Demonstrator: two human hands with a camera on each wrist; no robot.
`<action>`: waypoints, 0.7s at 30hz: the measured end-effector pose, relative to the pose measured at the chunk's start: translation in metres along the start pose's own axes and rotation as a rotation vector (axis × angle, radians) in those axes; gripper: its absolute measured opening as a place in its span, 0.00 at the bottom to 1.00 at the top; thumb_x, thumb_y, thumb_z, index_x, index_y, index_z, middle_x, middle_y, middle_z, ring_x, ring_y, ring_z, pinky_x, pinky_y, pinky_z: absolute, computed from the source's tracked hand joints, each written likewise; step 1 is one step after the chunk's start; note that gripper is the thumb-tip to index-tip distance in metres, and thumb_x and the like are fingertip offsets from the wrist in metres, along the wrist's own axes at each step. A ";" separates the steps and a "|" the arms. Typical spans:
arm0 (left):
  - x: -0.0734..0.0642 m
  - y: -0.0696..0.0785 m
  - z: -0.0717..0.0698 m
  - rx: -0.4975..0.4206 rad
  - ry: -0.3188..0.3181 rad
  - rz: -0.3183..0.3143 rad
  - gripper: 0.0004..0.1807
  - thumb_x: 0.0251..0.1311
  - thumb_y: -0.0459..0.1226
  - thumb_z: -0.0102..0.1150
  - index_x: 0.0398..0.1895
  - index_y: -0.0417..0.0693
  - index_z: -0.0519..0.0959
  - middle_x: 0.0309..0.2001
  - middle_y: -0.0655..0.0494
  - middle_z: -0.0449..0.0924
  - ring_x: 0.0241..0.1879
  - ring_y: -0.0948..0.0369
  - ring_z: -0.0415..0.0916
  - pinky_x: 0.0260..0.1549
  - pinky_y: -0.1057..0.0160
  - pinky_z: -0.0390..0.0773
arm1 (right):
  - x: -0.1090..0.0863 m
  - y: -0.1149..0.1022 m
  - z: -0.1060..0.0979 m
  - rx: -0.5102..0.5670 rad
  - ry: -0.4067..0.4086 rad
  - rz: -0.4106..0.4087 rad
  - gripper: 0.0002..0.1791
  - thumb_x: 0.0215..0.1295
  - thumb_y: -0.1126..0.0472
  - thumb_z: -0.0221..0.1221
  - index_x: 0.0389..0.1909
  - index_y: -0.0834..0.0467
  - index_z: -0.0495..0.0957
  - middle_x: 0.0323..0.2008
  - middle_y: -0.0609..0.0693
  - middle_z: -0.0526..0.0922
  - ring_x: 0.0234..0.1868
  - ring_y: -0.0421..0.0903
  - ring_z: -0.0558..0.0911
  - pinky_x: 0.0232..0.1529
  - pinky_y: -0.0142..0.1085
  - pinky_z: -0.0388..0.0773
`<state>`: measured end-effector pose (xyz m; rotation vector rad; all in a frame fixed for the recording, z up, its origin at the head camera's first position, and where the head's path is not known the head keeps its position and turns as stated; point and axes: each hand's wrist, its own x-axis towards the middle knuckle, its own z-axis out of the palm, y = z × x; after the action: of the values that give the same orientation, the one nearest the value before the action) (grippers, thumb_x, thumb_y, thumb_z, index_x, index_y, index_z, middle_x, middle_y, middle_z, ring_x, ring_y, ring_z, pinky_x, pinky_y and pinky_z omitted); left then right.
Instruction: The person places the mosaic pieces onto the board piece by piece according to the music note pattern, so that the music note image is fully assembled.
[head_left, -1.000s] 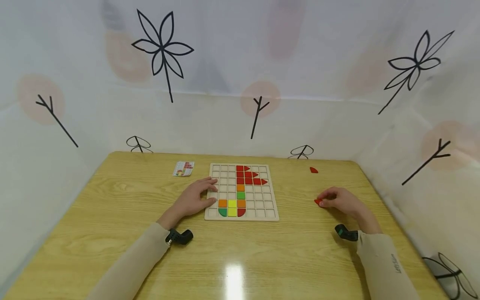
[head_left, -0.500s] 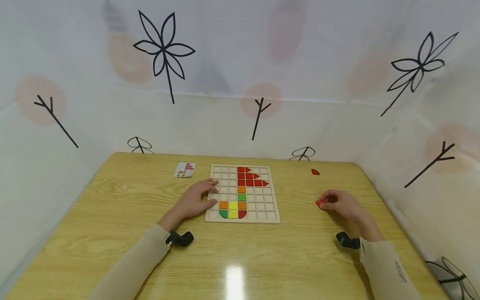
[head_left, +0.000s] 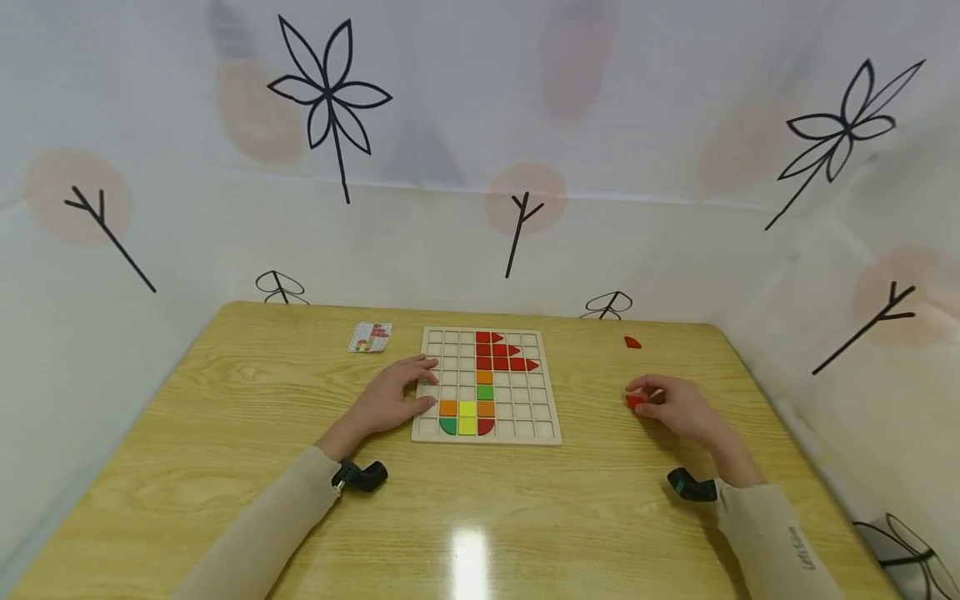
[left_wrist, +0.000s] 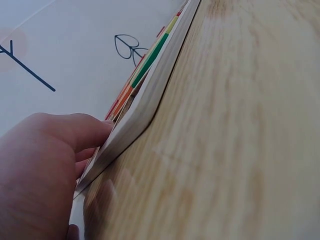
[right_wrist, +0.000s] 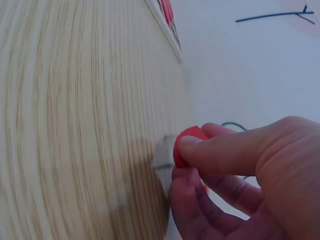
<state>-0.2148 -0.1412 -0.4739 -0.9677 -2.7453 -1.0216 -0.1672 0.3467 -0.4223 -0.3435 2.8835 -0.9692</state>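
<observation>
A pale wooden grid board lies on the table, with red, orange, yellow and green tiles set in its cells. My left hand rests at the board's left edge, fingers spread and relaxed over the rim; in the left wrist view the thumb touches the edge. To the right of the board, my right hand pinches a small red tile with a curved edge between thumb and fingers. The tile is held above the table, partly covered by the thumb. Farther back lies another red quarter-round tile.
A small printed card showing a coloured tile pattern lies left of the board. The wooden table meets a white patterned cloth at its back and sides. Bare tabletop separates the board from my right hand.
My right hand has turned the red tile slightly, so more of its face shows, and has shifted a little to the left. My left hand stays at the board.
</observation>
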 end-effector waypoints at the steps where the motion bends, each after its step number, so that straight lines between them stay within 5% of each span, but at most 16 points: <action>1: 0.000 0.000 0.000 0.003 0.000 -0.001 0.13 0.65 0.44 0.64 0.50 0.50 0.82 0.71 0.54 0.68 0.73 0.52 0.58 0.69 0.46 0.60 | 0.001 -0.002 0.002 0.005 -0.003 -0.010 0.14 0.67 0.66 0.63 0.53 0.62 0.81 0.38 0.52 0.78 0.36 0.48 0.76 0.28 0.34 0.72; 4: 0.000 0.001 -0.001 0.004 -0.001 -0.003 0.13 0.65 0.44 0.64 0.50 0.50 0.82 0.71 0.54 0.68 0.73 0.52 0.58 0.69 0.46 0.60 | 0.005 -0.010 0.007 0.040 -0.011 -0.033 0.15 0.68 0.65 0.62 0.55 0.62 0.80 0.39 0.53 0.78 0.35 0.48 0.75 0.27 0.34 0.72; 10: 0.000 0.003 -0.001 0.002 0.001 -0.002 0.14 0.65 0.44 0.64 0.50 0.50 0.82 0.71 0.54 0.68 0.73 0.52 0.58 0.69 0.46 0.60 | 0.015 -0.029 0.022 0.160 0.010 -0.051 0.07 0.67 0.64 0.64 0.41 0.61 0.76 0.37 0.53 0.81 0.37 0.48 0.83 0.34 0.35 0.80; 15: 0.000 0.003 0.000 0.002 -0.002 0.006 0.14 0.66 0.44 0.64 0.50 0.50 0.82 0.71 0.54 0.67 0.73 0.52 0.57 0.69 0.46 0.59 | 0.022 -0.046 0.037 0.139 0.035 -0.063 0.08 0.65 0.61 0.67 0.33 0.57 0.76 0.32 0.49 0.81 0.34 0.46 0.79 0.33 0.36 0.76; 21: 0.001 0.001 0.000 -0.002 0.003 0.013 0.13 0.66 0.44 0.64 0.50 0.51 0.82 0.71 0.54 0.68 0.73 0.52 0.57 0.69 0.46 0.59 | 0.034 -0.070 0.054 0.150 -0.015 -0.141 0.07 0.68 0.64 0.64 0.44 0.61 0.81 0.33 0.50 0.79 0.31 0.46 0.76 0.31 0.35 0.74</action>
<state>-0.2147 -0.1404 -0.4729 -0.9823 -2.7321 -1.0235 -0.1797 0.2526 -0.4231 -0.5450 2.7825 -1.1917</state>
